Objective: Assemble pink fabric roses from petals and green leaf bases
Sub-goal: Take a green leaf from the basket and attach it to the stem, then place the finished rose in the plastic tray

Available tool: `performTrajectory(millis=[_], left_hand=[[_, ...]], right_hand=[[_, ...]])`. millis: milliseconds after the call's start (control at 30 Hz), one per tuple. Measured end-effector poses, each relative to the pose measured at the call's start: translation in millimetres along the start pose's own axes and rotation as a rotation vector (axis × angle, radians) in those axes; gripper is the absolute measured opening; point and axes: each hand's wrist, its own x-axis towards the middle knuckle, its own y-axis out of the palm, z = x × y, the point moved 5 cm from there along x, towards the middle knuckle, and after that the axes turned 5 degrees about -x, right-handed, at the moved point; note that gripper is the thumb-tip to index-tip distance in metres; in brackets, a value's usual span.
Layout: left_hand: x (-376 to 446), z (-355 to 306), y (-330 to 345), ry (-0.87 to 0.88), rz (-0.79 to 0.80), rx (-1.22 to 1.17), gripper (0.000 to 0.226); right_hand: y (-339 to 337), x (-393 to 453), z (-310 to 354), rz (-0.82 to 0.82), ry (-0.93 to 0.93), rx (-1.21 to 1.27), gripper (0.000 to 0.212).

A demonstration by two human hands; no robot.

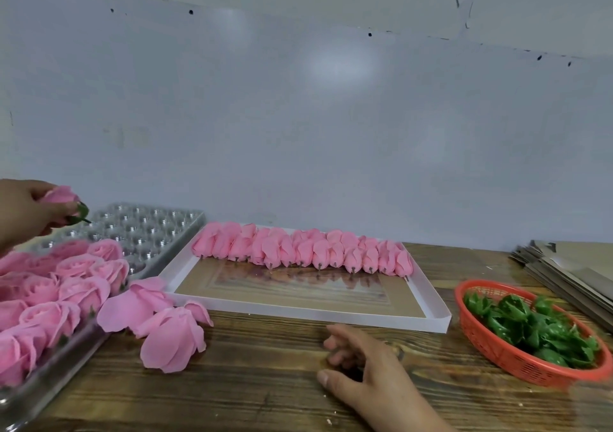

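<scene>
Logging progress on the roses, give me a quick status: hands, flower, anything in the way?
Left hand holds a finished rose above the clear dimpled tray. Right hand open, low over the table. Two loose roses lie beside the tray.

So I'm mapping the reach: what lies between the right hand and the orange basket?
Only bare wooden table between right hand and orange basket, per the head view.

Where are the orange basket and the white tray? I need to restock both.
orange basket (491, 348): head view, on its near mesh wall.
white tray (318, 314): head view, on its front rim.
</scene>
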Motion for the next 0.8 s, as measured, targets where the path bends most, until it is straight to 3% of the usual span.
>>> performTrajectory(millis=[167, 300, 567, 667, 800], left_hand=[[-21, -12, 10, 0.017, 0.046, 0.237, 0.011], [-32, -10, 18, 0.007, 0.103, 0.314, 0.009], [-58, -40, 26, 0.146, 0.129, 0.477, 0.018], [-53, -52, 22, 0.196, 0.102, 0.499, 0.008], [-59, -81, 25, 0.235, 0.077, 0.337, 0.025]], right_hand=[[0, 0, -2, 0.014, -0.005, 0.001, 0.052], [0, 1, -2, 0.021, -0.012, -0.005, 0.052], [-1, 0, -1, 0.036, -0.011, -0.033, 0.052], [-2, 0, 0, 0.025, -0.014, -0.034, 0.051], [-2, 0, 0, 0.026, -0.007, -0.030, 0.049]])
